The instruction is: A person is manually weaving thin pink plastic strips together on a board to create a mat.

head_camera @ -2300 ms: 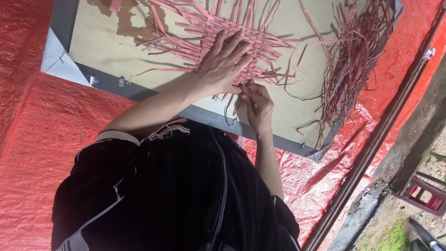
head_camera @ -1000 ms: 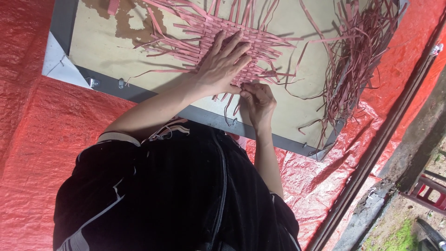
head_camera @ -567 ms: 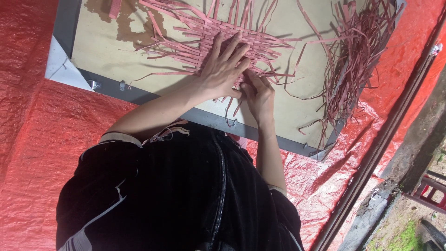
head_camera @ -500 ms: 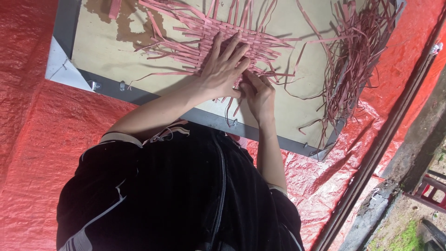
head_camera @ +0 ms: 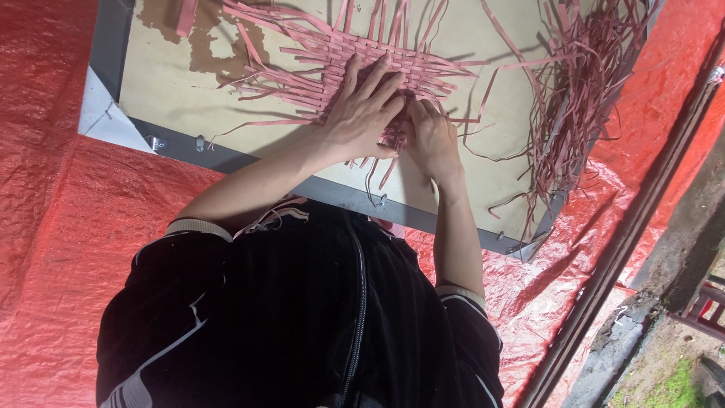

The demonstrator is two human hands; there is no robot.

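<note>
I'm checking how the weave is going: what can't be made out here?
- Head view: middle of the weave, covered by the left hand.
- Right hand fingertips, tucked against the left hand; its grip is unclear.
- Tops of the weave and the loose strips, cut off by the upper edge.
- Board, near edge partly behind the jacket.

Thin pink strips (head_camera: 355,64), matt & papery w/ flat cut edges, lie woven on a bench (head_camera: 483,136) of smooth tan board, matt, w/ a stained, peeling brown patch (head_camera: 192,34) at one corner. Bench frame (head_camera: 219,155): dull grey metal w/ small shiny clips. Loose strips (head_camera: 581,91) piled at the side look dry & limp. Red tarp (head_camera: 68,227) underneath: woven plastic, crinkled, slight sheen. Black jacket (head_camera: 302,317): soft cloth, faint velvety nap.
</note>
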